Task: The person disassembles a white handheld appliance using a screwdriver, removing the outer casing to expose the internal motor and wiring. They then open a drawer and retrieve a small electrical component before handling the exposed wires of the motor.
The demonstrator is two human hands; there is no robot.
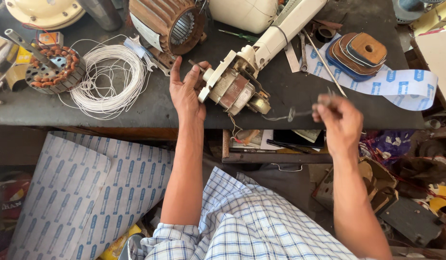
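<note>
Now | left hand steadies fan motor | right hand grips pliers

Head camera looks steeply down, close over the dark workbench.
</note>
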